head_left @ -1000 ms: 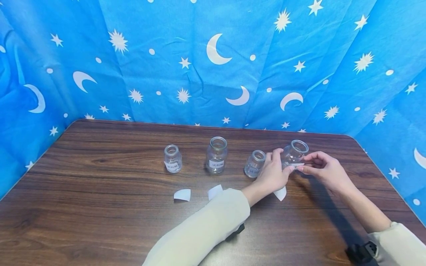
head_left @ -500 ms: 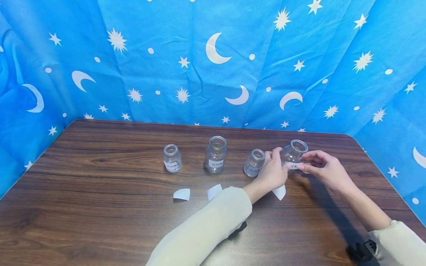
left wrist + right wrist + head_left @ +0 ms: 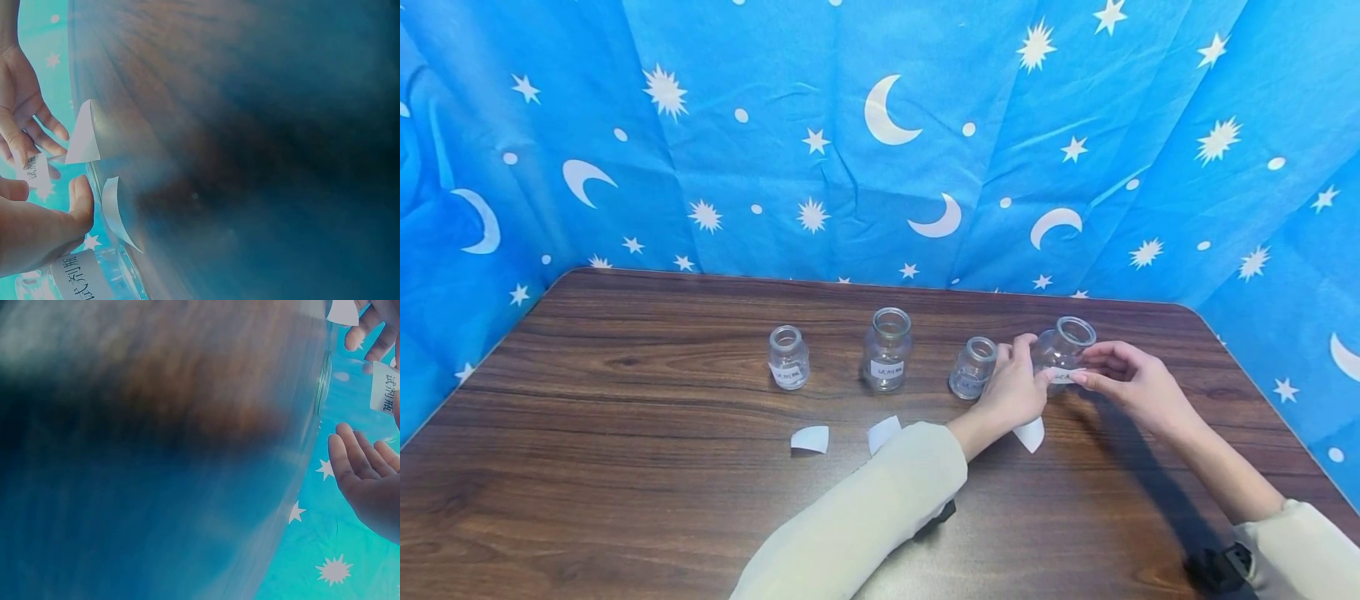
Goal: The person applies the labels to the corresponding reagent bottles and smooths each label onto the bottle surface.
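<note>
At the right of the row stands a wide-mouthed glass bottle (image 3: 1052, 350), with a white printed label (image 3: 1062, 376) across its front. My left hand (image 3: 1017, 387) holds the bottle from the left, its thumb at the label's left end. From the other side, my right hand (image 3: 1138, 387) has its thumb on the label's right end and its fingers beside the glass. In the left wrist view both thumbs meet the label (image 3: 39, 174). The right wrist view shows the label (image 3: 383, 387) against the glass and the right hand's (image 3: 372, 487) fingers fairly straight.
Left of the hands stand a small labelled bottle (image 3: 973, 375), a larger one (image 3: 887, 350) and another small one (image 3: 788, 358). White paper pieces lie in front, among them a curled one (image 3: 810, 439) and one under the left wrist (image 3: 1032, 435). A blue star-patterned cloth (image 3: 820, 125) hangs behind the table.
The label has tipped up from nearly edge-on to face forward against the bottle, and its print now shows. Both hands have barely shifted.
</note>
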{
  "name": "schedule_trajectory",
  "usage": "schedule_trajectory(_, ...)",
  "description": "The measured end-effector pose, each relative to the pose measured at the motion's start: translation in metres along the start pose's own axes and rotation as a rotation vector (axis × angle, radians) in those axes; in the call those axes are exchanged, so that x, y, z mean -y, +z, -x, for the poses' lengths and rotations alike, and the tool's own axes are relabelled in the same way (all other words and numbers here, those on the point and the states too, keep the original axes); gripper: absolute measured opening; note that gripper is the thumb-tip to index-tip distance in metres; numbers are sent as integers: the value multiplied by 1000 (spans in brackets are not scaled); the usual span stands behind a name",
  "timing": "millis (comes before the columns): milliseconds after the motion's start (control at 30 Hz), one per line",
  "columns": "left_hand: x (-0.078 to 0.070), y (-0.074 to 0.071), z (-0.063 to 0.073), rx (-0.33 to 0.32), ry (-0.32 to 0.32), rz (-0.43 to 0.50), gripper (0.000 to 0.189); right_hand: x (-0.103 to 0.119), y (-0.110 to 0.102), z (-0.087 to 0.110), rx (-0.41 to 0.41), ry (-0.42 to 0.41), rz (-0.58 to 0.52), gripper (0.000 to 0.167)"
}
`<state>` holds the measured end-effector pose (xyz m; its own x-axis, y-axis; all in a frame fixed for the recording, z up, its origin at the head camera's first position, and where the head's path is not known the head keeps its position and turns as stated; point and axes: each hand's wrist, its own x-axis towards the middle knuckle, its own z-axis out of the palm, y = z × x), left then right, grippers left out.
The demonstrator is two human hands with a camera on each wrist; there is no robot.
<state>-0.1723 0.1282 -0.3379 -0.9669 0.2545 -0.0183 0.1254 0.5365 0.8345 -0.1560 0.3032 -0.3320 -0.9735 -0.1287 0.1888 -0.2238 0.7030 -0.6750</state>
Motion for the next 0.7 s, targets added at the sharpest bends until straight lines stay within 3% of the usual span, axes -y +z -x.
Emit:
schedule_trajectory(400, -1, 1, 0, -14, -7, 0, 43, 1, -1, 0, 19, -47, 27, 37)
schedule_trajectory(700, 0, 2, 1, -10, -9, 1, 43, 0, 6, -2, -54, -145, 120, 37)
